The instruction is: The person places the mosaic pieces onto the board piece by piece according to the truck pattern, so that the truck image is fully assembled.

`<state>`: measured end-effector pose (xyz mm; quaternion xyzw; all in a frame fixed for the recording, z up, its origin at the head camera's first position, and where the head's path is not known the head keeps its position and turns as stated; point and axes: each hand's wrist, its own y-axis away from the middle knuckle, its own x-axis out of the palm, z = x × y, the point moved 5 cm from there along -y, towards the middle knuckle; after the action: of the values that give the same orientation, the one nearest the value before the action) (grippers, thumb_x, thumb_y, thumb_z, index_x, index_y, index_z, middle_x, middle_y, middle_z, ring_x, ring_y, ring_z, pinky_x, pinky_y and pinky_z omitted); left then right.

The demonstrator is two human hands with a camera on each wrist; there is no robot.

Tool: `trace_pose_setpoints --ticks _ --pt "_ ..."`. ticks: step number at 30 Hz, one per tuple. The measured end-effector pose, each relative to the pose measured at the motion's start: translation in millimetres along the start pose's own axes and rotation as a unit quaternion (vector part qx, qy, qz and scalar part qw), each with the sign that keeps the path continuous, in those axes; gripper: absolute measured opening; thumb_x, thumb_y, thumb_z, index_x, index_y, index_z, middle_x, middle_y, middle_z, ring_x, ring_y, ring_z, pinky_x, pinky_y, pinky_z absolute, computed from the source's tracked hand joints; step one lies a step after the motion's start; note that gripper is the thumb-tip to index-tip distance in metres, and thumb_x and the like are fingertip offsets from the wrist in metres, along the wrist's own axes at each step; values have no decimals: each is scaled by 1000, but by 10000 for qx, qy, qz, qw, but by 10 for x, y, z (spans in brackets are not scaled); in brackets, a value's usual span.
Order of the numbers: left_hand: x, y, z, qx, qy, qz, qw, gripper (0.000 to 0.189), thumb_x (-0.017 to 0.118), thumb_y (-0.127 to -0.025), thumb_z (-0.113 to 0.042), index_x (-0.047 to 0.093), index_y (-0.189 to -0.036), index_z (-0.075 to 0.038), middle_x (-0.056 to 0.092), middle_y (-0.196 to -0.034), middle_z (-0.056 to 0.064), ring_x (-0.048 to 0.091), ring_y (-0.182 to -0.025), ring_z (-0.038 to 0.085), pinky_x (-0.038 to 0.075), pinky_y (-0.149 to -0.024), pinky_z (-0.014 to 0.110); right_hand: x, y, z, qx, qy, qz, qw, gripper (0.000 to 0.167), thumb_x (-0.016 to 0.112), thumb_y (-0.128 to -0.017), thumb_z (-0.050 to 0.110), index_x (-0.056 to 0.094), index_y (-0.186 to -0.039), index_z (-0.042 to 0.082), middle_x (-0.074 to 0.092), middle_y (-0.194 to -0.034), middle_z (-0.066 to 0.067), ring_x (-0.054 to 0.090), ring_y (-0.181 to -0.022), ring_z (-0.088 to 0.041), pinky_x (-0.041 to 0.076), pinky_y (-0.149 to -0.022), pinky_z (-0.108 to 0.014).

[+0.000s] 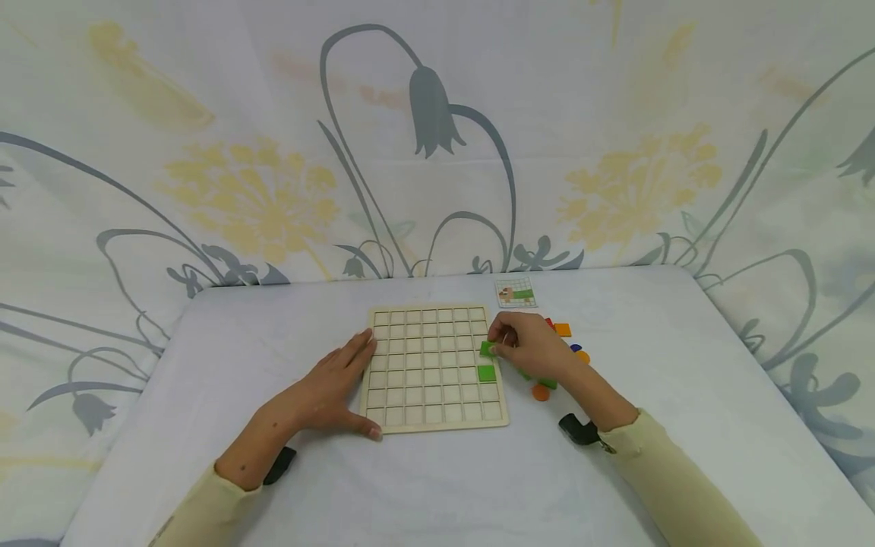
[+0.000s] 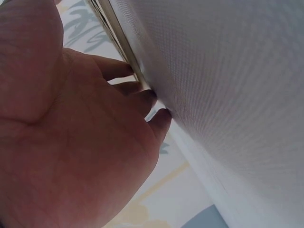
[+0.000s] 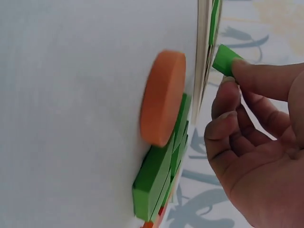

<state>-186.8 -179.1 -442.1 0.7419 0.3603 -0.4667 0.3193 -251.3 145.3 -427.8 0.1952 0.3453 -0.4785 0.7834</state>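
A square wooden grid board [image 1: 424, 368] lies flat on the white-covered table. My left hand [image 1: 335, 387] rests along its left edge, fingers spread and thumb by the near corner; in the left wrist view the fingertips [image 2: 161, 116] meet the board's side and the cloth. Between thumb and fingers my right hand [image 1: 529, 346] pinches a green square tile [image 3: 225, 60], tilted over the right column of the board. Just nearer to me, another green square tile [image 1: 487, 373] sits in a cell of that column.
Right of the board lie loose pieces, partly hidden by the right hand: an orange disc [image 1: 541, 393], green pieces [image 3: 156, 178], an orange square [image 1: 562, 330] and a yellow-orange round piece [image 1: 582, 356]. A small picture card [image 1: 516, 292] lies beyond the board. Patterned cloth [image 1: 424, 190] hangs behind.
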Motion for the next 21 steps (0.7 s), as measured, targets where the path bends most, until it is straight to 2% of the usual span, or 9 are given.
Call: trace_pose_setpoints --ticks 5,15,21 --pt "-4 -9 -11 -15 68 10 10000 142 92 -70 -66 18 -167 6 7 -176 23 17 -162 42 26 -126 62 41 -16 29 60 22 91 9999 7 76 -98 7 70 -99 12 67 -90 3 59 -81 -17 51 -74 -31" --pt "-2 -3 -21 110 97 -75 9999 141 93 -70 -65 20 -165 9 10 -175 27 19 -160 45 28 -123 65 44 -3 28 -143 372 143 9991 9 73 -99 6 79 -102 12 70 -96 3 60 -80 -13 52 -73 -30" --pt "-17 -2 -24 59 76 -49 9999 142 92 -69 -66 19 -165 8 11 -175 26 19 -160 44 28 -123 65 -104 19 -63 -3 397 16 9992 12 70 -100 2 79 -103 10 73 -97 -1 61 -80 -14 53 -74 -33"
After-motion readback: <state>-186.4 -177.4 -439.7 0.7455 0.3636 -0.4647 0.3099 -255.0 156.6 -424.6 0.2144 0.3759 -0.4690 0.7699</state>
